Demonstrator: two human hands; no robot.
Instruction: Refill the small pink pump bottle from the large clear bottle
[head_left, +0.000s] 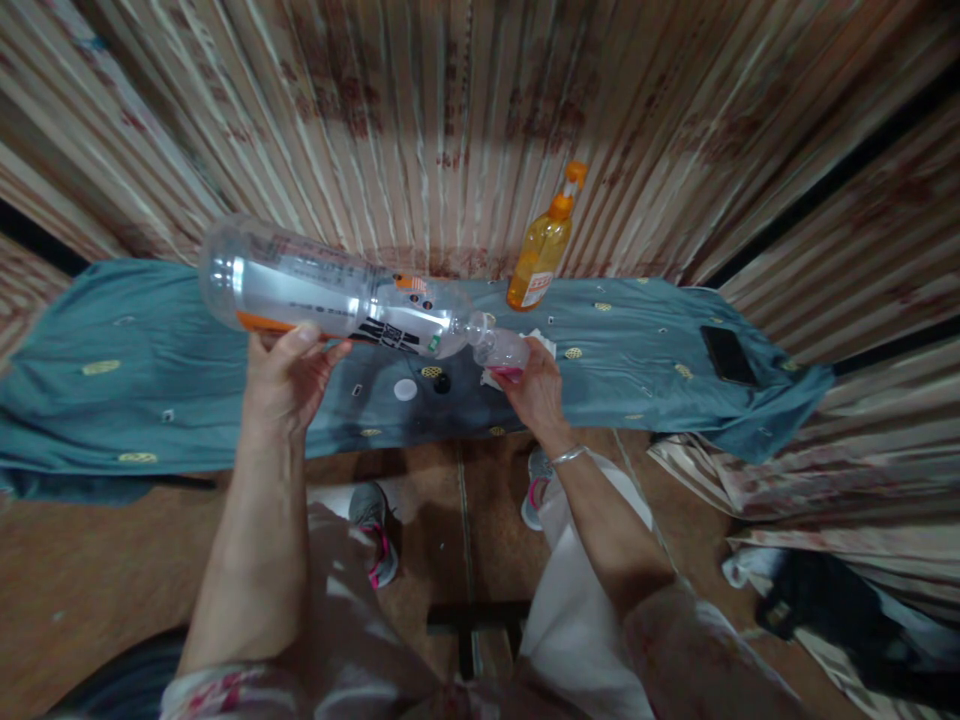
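My left hand [289, 375] is closed around the lower half of a large clear plastic bottle [307, 285] with a silver and orange label. The bottle lies nearly level, its neck pointing right and slightly down. Its mouth meets the opening of a small clear container [499, 350], and some pink shows at that container's lower side. My right hand [538, 385] grips the small container from the right. Beneath the bottle, a white round cap [406, 389] and a small black cap [442, 383] lie on the cloth. White tissue [544, 343] lies under the right hand.
A teal cloth [630, 370] covers the narrow table. Towards its back stands an orange pump bottle [541, 250], and a black phone [727, 355] lies at the right end. Pleated curtains [420, 120] hang behind and at both sides. A dark bag [840, 610] is on the floor at right.
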